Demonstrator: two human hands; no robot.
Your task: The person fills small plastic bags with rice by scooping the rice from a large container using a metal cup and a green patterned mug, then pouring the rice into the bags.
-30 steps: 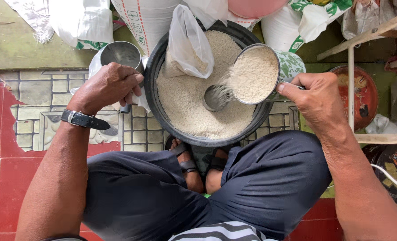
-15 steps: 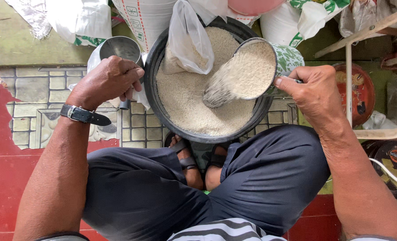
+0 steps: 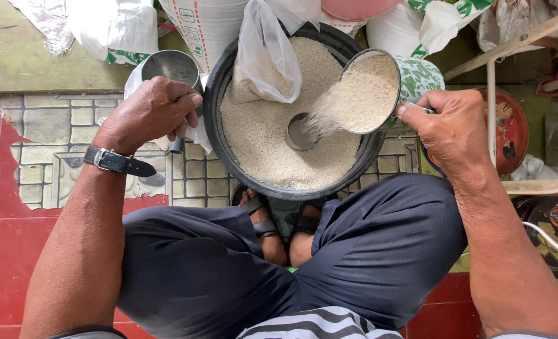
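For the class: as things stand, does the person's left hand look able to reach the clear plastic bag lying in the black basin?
Probably not at once. The left hand grips a steel cup beside the black basin, so it is occupied; the plastic bag lies just over the rim, nothing between.

Right hand (image 3: 454, 132) tipping green-patterned mug (image 3: 385, 88) further; rice (image 3: 329, 113) now pouring from mug into small metal cup (image 3: 299, 133) sunk in black basin (image 3: 228, 157). Mug sitting slightly higher than before.

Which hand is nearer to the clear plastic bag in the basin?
Left. The left hand grips a metal cup just left of the plastic bag; the right hand is farther right, tilting a mug.
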